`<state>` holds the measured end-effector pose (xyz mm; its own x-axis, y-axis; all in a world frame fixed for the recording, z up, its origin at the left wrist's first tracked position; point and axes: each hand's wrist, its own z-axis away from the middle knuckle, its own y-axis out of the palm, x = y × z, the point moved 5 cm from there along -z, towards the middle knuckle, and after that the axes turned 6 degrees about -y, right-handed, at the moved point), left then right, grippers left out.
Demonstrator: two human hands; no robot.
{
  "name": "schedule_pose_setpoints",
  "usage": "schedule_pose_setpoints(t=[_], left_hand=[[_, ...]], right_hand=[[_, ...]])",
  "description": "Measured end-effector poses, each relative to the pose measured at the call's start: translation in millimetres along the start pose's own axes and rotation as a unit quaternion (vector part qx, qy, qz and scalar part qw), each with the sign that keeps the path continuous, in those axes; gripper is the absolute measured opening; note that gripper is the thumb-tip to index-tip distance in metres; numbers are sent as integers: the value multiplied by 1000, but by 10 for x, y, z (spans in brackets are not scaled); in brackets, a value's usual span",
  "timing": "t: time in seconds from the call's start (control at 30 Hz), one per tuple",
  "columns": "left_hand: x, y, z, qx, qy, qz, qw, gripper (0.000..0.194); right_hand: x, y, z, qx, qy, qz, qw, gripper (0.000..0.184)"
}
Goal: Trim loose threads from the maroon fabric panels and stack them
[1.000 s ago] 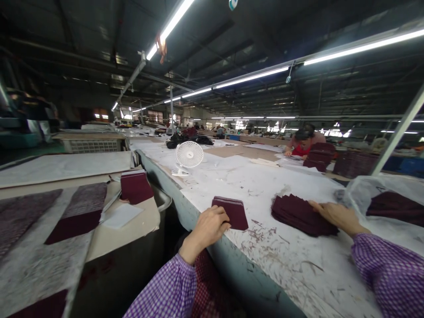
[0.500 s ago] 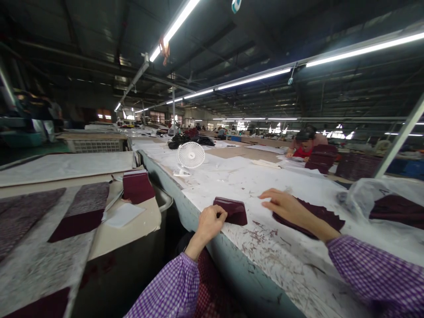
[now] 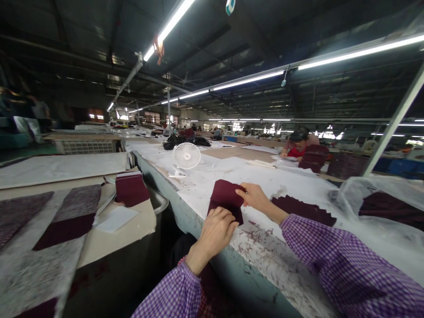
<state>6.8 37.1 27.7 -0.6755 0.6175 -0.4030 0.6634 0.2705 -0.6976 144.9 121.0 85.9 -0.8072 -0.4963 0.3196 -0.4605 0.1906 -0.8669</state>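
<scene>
A maroon fabric piece [image 3: 225,191] is raised and bent up off the table near its front edge. My right hand [image 3: 255,198] pinches its right-hand edge between thumb and fingers. Over the lower part of the same maroon cloth lies my left hand [image 3: 215,232], fingers curled together and holding it down; what is under the fingertips is hidden. To the right, partly behind my right forearm, a fanned stack of maroon fabric pieces [image 3: 304,210] lies on the white-covered table [image 3: 232,170].
A white clip fan [image 3: 186,156] stands beyond my hands. At right is a clear plastic bag [image 3: 351,190] with dark maroon cloth. On the left-hand surface lie another maroon stack [image 3: 130,190] and a white card [image 3: 117,219]. A co-worker [image 3: 300,143] leans over the table's far side.
My right hand has left the fanned stack and moved left to grip the fabric piece by my left hand. That piece, flat before, is now lifted and bent.
</scene>
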Motion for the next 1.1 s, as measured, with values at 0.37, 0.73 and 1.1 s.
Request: schedule_pose_setpoints(t=[0.37,0.73,1.1], left_hand=[[254,121,-90,126,-317,723,600,67],[299,-1,23,45,-342,669,659,46],[119,186,-35,-25,-320,666,673,40]], right_hand=[[434,-533,688,-60,-204,-151,965,18],[615,-638,1250,227,-261,-162,924,16],[-117,-195,1009,146,69,-229,960,65]])
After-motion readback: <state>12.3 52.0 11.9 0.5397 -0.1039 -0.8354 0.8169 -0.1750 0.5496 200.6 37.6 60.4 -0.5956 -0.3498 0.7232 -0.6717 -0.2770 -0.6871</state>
